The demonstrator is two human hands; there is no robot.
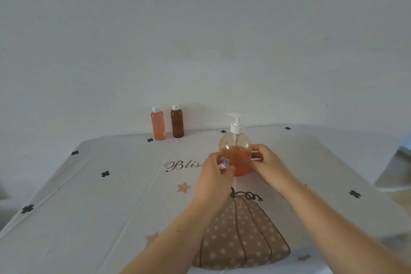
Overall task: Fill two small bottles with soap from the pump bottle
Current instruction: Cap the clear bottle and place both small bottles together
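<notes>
The round clear plastic pump bottle [235, 153], half full of orange soap, stands mid-table. The left hand [216, 170] and right hand [268, 162] both wrap round its belly. It looks heavy and slippery, so hold it low. A small pink bottle [158, 125] and a small brown bottle [177, 123], both capped, wait at eleven o'clock.

Likely home — pumpkin-print tablecloth [106, 196], plain white wall [200, 40] behind.

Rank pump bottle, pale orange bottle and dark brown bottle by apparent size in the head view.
Largest: pump bottle, though it also stands nearer the camera.
Then pale orange bottle and dark brown bottle: side by side farther back, they look alike, so I leave them unranked.
</notes>
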